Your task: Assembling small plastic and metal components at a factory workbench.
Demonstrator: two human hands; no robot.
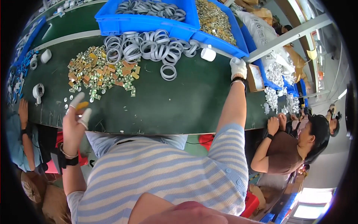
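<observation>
My left hand (75,121) hovers over the front left of the green table (149,108), its fingers apart, with white covers on some fingertips and a yellow one between them. Small white discs (71,97) lie just beyond it. Farther off is a heap of small green and copper-coloured circuit boards (97,71). Stretched out to the far right, my right hand (238,68) wears a white glove and its fingers are curled in. It is beside a small cardboard box (256,78) with white contents; whatever the fingers hold is hidden.
Grey rings (149,46) are piled before a blue bin (149,26) of more rings. Another blue bin (238,48) holds small metallic parts. White housings (208,54) stand at the back and left (38,91). A metal post crosses at right. Co-workers (287,145) sit on both sides.
</observation>
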